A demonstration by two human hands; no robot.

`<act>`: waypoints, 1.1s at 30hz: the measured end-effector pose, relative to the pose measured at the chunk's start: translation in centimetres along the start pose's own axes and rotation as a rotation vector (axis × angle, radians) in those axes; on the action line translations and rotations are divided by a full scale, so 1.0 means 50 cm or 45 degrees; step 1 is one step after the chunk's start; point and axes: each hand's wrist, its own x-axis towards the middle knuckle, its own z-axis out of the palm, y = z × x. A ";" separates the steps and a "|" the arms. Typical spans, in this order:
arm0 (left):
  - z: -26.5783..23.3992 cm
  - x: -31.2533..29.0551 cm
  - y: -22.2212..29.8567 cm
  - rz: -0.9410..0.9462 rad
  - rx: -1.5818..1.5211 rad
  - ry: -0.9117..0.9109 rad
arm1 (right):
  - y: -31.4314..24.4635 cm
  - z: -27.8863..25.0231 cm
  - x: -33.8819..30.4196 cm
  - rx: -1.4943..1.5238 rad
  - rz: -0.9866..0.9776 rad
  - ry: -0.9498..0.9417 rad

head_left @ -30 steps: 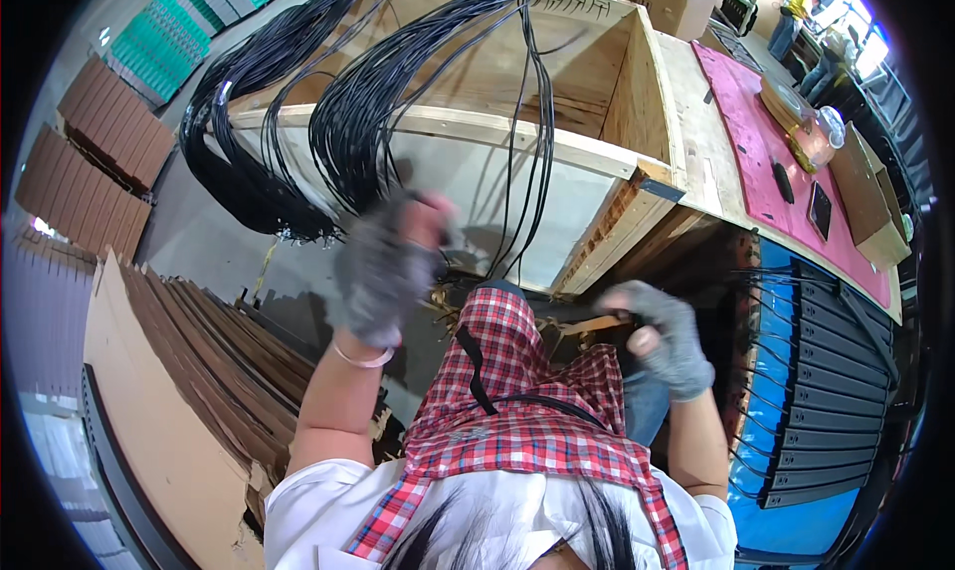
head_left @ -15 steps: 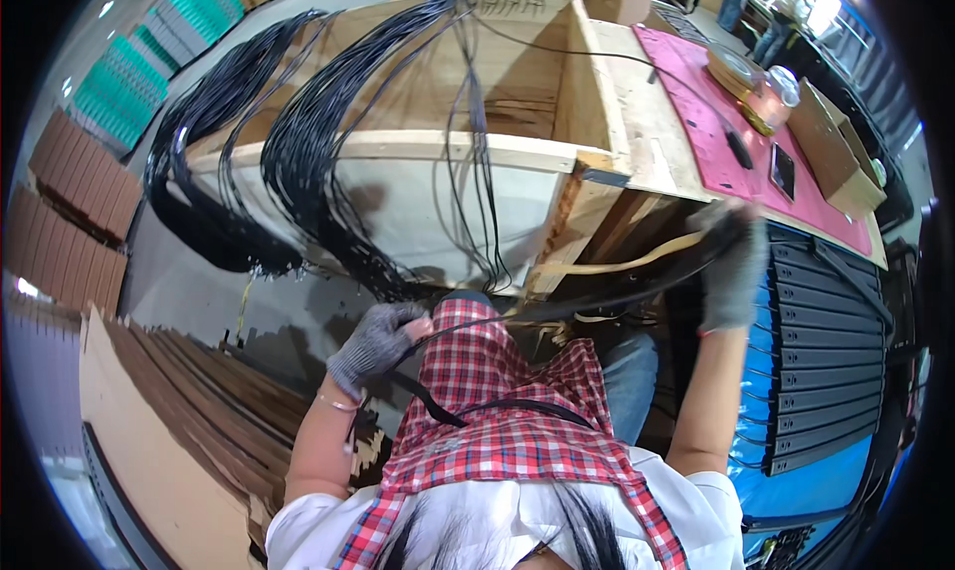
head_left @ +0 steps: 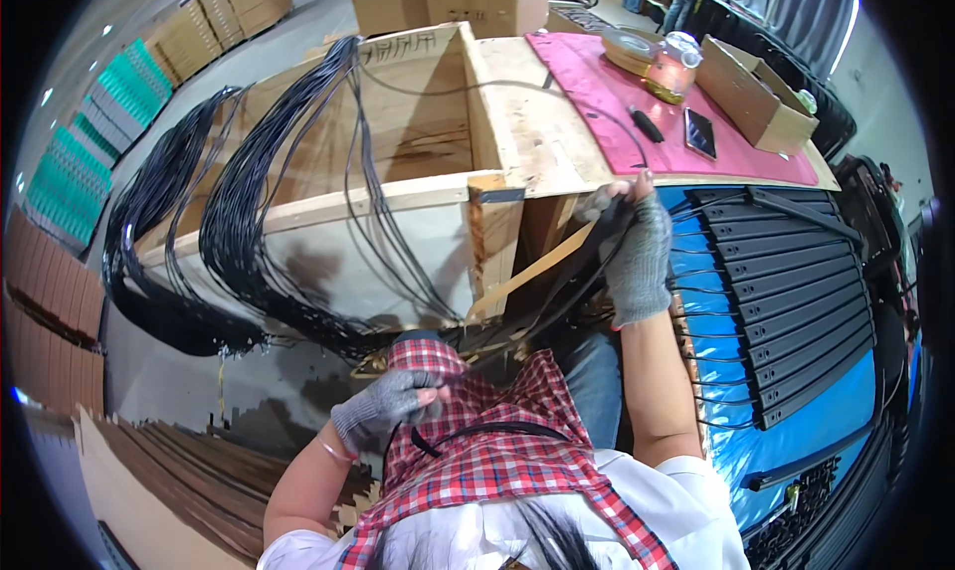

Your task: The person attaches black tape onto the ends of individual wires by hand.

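- Black strap bundle (head_left: 557, 286): long axis runs diagonally, from the lap up-right toward the wooden crate (head_left: 418, 122) corner.
- Looks: thin, flat, glossy black strips, bunched, slightly sagging.
- Right hand (head_left: 637, 252), grey fingerless glove, closed around the bundle's upper end, just right of the crate's front corner.
- Left hand (head_left: 388, 406), same glove, curled tight near the bundle's lower end, below the crate; exact pinch can't tell.
- More black cable loops (head_left: 239, 232) hang over the crate's front wall.
- Red mat (head_left: 607, 102) lies right of the crate.
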 end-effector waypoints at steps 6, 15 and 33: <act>0.031 -0.008 0.038 0.082 -0.025 -0.099 | -0.020 0.032 -0.064 -0.407 -0.080 -0.268; 0.062 0.049 0.093 0.905 -1.045 0.119 | 0.028 -0.059 -0.230 -0.775 0.266 -0.697; 0.144 0.194 0.137 0.396 -0.040 -0.104 | -0.044 -0.075 -0.251 -0.290 0.307 -0.295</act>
